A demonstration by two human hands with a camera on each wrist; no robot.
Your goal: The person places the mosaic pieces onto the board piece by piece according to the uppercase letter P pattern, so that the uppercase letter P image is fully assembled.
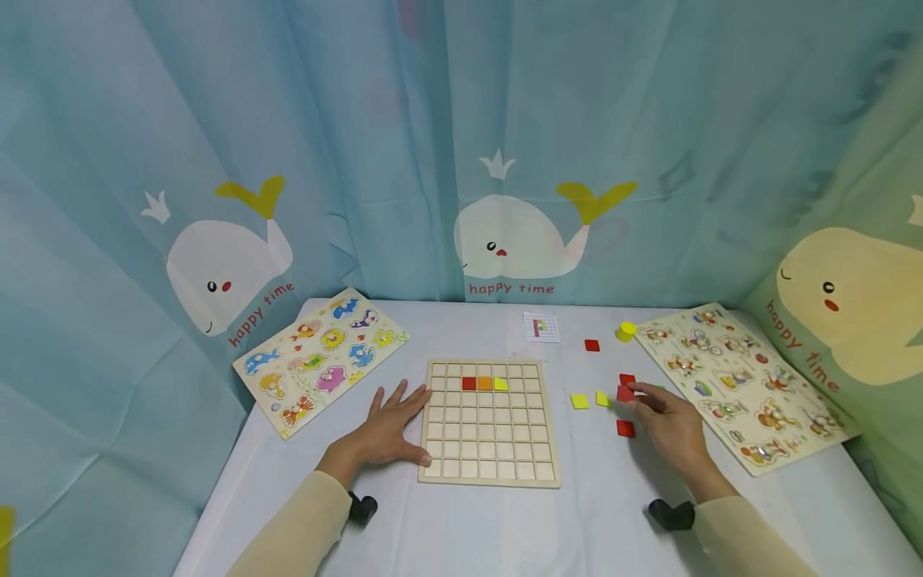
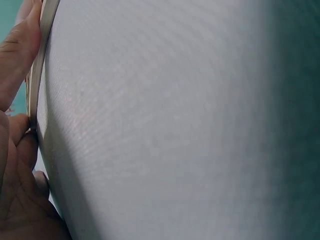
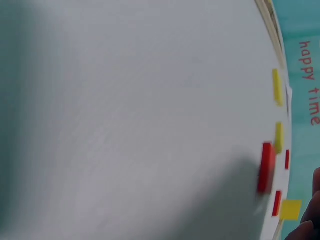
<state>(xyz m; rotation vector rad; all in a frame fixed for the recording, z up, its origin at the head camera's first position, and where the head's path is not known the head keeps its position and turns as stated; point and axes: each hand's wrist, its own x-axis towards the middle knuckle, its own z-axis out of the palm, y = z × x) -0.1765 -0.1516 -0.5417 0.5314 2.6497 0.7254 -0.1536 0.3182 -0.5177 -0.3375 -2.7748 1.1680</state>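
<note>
A wooden grid board point(image 1: 490, 485) lies in front of me with a red tile point(image 1: 469, 384), an orange tile point(image 1: 485, 384) and a yellow tile point(image 1: 501, 385) side by side in one of its upper rows. My left hand point(image 1: 387, 429) rests at the board's left edge, fingers spread and thumb at the lower corner. To the right of the board, my right hand point(image 1: 669, 425) pinches a red square tile point(image 1: 624, 393) between thumb and finger. Another red tile point(image 1: 626, 429) lies just below it, and one more point(image 1: 627, 379) just beyond. The pinched tile is hidden in the right wrist view.
Two yellow tiles point(image 1: 580, 401) lie between board and right hand. Farther back are a lone red tile point(image 1: 592, 345), a yellow cylinder point(image 1: 626, 331) and a small pattern card point(image 1: 541, 328). An animal puzzle board point(image 1: 320, 361) lies at left, another puzzle board point(image 1: 750, 385) at right.
</note>
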